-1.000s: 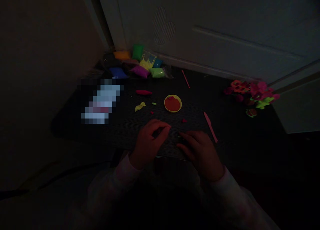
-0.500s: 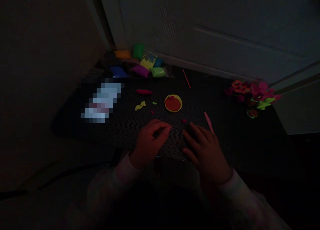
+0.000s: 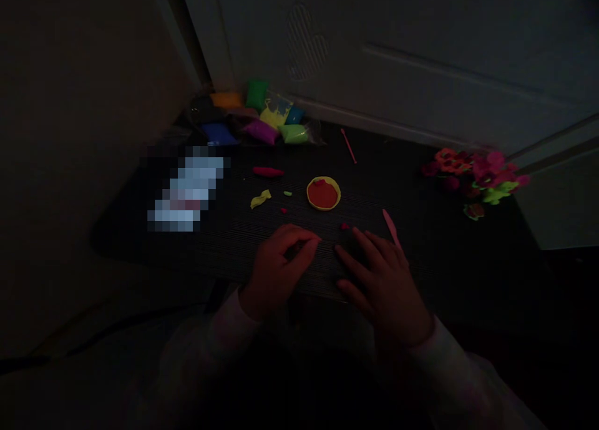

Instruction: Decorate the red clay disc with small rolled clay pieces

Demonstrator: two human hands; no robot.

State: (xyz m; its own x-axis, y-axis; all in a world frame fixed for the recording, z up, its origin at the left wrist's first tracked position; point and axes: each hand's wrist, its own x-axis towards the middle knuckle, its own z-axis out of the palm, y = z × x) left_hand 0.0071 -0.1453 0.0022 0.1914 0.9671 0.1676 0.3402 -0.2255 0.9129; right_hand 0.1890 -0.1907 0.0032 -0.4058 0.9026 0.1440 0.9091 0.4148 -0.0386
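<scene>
See dark table (image 3: 224, 230) under left hand (image 3: 276, 268) and right hand (image 3: 386, 286). Got plastic bags (image 3: 294, 134) beyond left hand, filled with coloured stuff; flowers (image 3: 486, 171) well right of right hand. Spreading right fingers, hiding lower end of pink knife (image 3: 390, 224). Pinching left thumb to forefinger; can't tell on what. Ahead, between hands, see yellow-rimmed bowl (image 3: 322, 195), red inside. Ahead of left hand: red roll (image 3: 267, 171), yellow strip (image 3: 261, 198). Near right fingertips: red bit (image 3: 345, 226).
</scene>
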